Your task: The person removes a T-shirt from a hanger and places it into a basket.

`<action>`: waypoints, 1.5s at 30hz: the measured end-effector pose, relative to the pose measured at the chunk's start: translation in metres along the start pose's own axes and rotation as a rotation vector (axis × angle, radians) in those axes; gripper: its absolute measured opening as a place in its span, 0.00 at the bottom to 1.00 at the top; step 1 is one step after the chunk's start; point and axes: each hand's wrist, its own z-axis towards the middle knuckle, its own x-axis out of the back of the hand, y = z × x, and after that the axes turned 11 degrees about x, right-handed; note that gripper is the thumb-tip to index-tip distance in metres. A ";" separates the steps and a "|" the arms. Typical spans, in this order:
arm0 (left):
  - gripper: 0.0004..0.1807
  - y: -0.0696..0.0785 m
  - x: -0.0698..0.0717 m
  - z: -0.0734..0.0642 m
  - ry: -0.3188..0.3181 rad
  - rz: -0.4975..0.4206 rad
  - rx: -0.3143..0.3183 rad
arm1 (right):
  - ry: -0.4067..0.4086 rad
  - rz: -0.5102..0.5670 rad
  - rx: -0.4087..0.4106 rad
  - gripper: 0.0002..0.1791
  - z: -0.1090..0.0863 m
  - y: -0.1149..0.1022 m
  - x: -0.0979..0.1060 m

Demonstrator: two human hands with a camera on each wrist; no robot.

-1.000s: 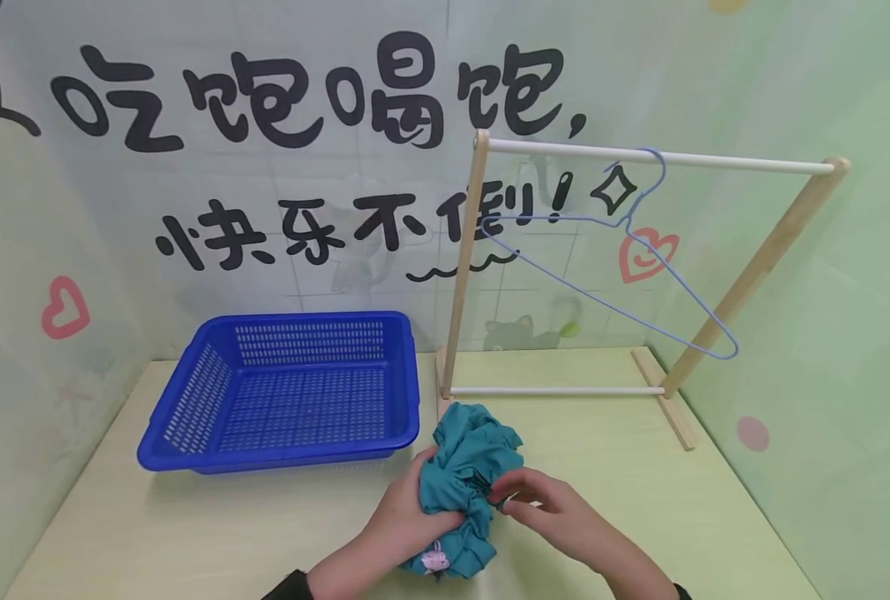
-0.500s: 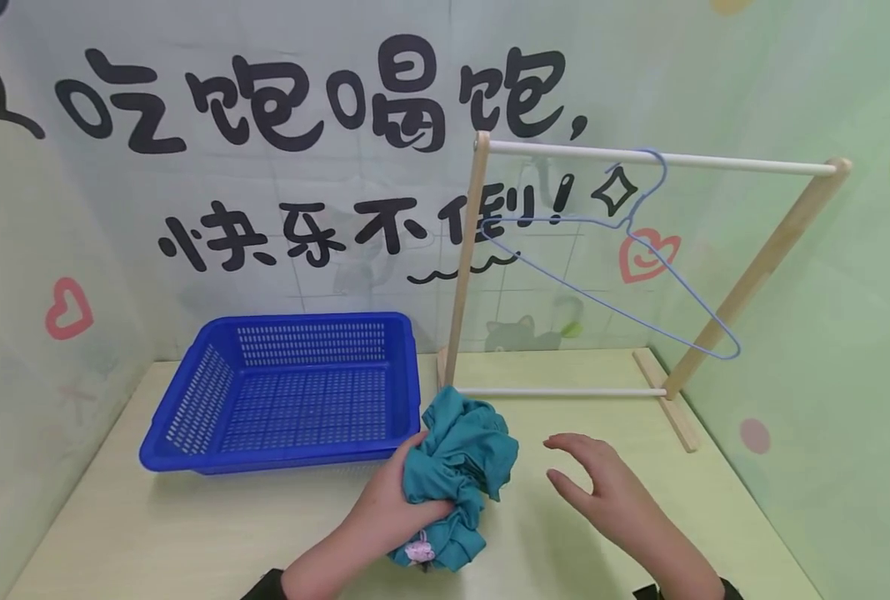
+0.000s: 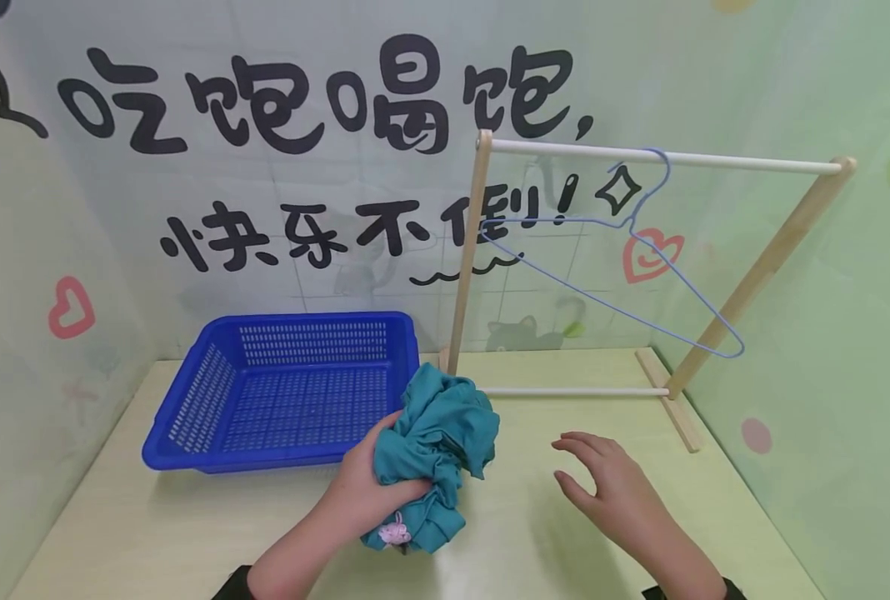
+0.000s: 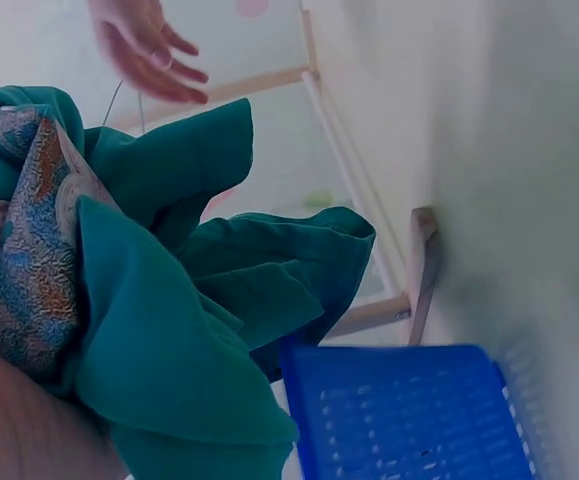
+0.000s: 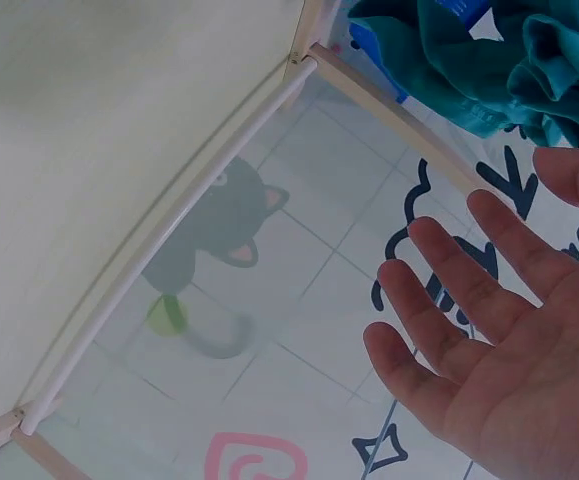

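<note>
My left hand grips a bunched teal garment, its thumb across the front of the folds. A pink knotted trim shows at the garment's lower end, and in the left wrist view a patterned blue, orange and pink panel lies among the teal cloth. The bundle overlaps the right front corner of the blue basket in the head view. To the right, my right hand holds nothing; its fingers are spread and relaxed in the right wrist view, palm showing.
A wooden rack with a white top rod stands at the back right. From that rod hangs a blue wire hanger. Printed walls close in the pale table at the back and sides.
My right hand has let go of the garment and moved away to the right. My left hand has carried the bundle left and slightly up, toward the basket.
</note>
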 end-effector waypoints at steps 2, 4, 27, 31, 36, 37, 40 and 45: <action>0.43 0.003 0.007 0.000 0.019 0.006 0.001 | 0.002 0.001 0.001 0.16 -0.001 0.001 0.000; 0.44 0.006 0.014 -0.001 0.034 0.015 0.002 | 0.004 0.003 0.005 0.17 -0.002 0.002 0.000; 0.52 -0.002 0.096 0.032 0.319 0.136 0.118 | 0.003 -0.009 -0.006 0.17 -0.008 0.011 -0.004; 0.54 -0.010 0.099 0.039 0.348 0.149 0.157 | 0.000 -0.008 -0.015 0.17 -0.009 0.012 -0.005; 0.55 -0.017 0.101 0.045 0.355 0.159 0.187 | -0.003 -0.004 -0.025 0.17 -0.011 0.013 -0.005; 0.55 -0.018 0.101 0.046 0.357 0.161 0.190 | -0.005 -0.003 -0.028 0.17 -0.011 0.013 -0.005; 0.55 -0.020 0.101 0.049 0.363 0.165 0.194 | -0.011 -0.001 -0.037 0.17 -0.011 0.013 -0.005; 0.55 -0.023 0.101 0.054 0.348 0.191 0.207 | -0.018 0.002 -0.046 0.17 -0.012 0.013 -0.005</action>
